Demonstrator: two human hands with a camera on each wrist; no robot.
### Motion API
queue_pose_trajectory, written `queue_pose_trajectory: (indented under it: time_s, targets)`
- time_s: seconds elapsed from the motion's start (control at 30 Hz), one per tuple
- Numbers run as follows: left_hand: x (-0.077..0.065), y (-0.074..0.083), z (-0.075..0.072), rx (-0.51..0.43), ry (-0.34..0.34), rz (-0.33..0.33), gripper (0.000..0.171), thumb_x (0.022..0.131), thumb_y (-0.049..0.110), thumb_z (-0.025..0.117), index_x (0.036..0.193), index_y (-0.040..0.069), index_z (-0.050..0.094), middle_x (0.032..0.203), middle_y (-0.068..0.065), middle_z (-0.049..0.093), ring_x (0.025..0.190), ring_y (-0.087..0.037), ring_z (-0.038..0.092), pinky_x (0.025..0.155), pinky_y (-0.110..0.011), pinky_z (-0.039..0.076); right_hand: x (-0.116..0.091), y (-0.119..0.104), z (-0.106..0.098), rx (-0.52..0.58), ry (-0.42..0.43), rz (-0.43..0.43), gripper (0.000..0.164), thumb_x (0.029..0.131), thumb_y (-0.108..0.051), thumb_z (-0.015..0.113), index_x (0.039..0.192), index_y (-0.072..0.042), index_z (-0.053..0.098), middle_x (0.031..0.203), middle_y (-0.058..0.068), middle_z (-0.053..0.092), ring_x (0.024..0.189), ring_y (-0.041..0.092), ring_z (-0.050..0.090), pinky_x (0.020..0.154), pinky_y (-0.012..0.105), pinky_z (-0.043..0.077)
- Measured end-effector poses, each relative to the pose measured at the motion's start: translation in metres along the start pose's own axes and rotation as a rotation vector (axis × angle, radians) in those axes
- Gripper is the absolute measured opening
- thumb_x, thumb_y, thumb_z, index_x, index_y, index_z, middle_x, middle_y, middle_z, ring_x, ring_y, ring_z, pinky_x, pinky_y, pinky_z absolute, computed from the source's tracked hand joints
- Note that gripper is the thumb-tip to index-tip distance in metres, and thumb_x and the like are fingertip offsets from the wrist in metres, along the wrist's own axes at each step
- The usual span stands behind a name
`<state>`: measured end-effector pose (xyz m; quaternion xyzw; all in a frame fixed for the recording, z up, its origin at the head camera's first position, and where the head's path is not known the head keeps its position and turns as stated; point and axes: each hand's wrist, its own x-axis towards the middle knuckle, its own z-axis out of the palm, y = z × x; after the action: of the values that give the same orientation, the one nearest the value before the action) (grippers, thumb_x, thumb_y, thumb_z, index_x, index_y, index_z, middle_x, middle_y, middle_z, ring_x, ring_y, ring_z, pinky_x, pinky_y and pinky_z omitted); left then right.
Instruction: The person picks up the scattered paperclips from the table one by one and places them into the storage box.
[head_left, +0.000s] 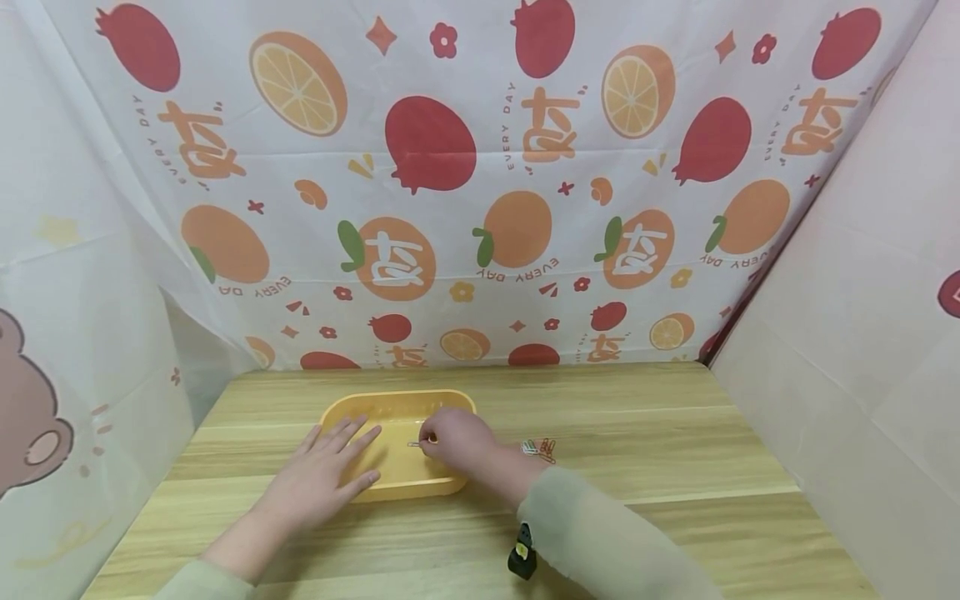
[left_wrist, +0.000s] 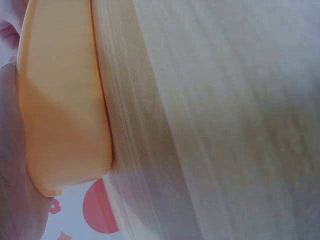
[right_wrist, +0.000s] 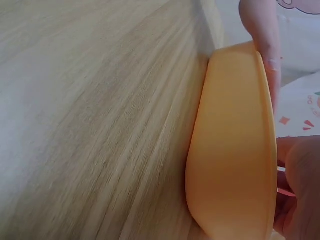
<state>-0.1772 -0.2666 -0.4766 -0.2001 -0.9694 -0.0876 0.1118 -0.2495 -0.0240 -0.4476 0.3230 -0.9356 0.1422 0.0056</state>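
Note:
A yellow-orange plastic tray (head_left: 405, 492) stands on the wooden table. My left hand (head_left: 326, 471) lies across its left end, fingers straight and spread. Over the right part of the tray, my right hand (head_left: 457, 437) has its fingertips curled together and pinches a small pale paper clip (head_left: 414, 444) that sticks out to the left. Between the right hand's fingers a bit of red-pink shows in the right wrist view, too hidden to identify. To the right of the tray, a small group of paper clips (head_left: 547, 451), green, white and red, lies by the right forearm.
A black strap-like object with a yellow mark (head_left: 522, 557) hangs by the right sleeve (head_left: 600, 533). Behind the table (head_left: 637, 450) hangs a fruit-printed cloth (head_left: 465, 317), and pale cloths close off both sides.

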Motion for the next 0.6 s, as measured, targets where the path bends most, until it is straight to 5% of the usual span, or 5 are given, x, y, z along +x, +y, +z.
queue_pose_trajectory:
  time_s: [0.27, 0.6]
  targets:
    - [0.0, 0.001, -0.001, 0.007, 0.003, 0.002, 0.067, 0.097, 0.06, 0.05, 0.151, 0.022, 0.043, 0.157, -0.011, 0.037, 0.144, -0.037, 0.032, 0.115, -0.063, 0.019, 0.005, -0.007, 0.005, -0.166, -0.122, 0.009, 0.017, 0.092, -0.027, 0.067, 0.076, -0.024, 0.072, 0.071, -0.014, 0.061, 0.065, 0.006, 0.052, 0.059, 0.023, 0.044]
    - [-0.001, 0.003, -0.002, -0.008, -0.003, -0.007, 0.067, 0.097, 0.059, 0.051, 0.152, 0.022, 0.043, 0.158, -0.011, 0.035, 0.145, -0.037, 0.03, 0.116, -0.061, 0.018, 0.007, -0.004, 0.012, -0.207, -0.182, 0.048, 0.026, 0.092, -0.025, 0.065, 0.066, -0.024, 0.063, 0.065, -0.013, 0.054, 0.063, 0.007, 0.049, 0.055, 0.025, 0.041]
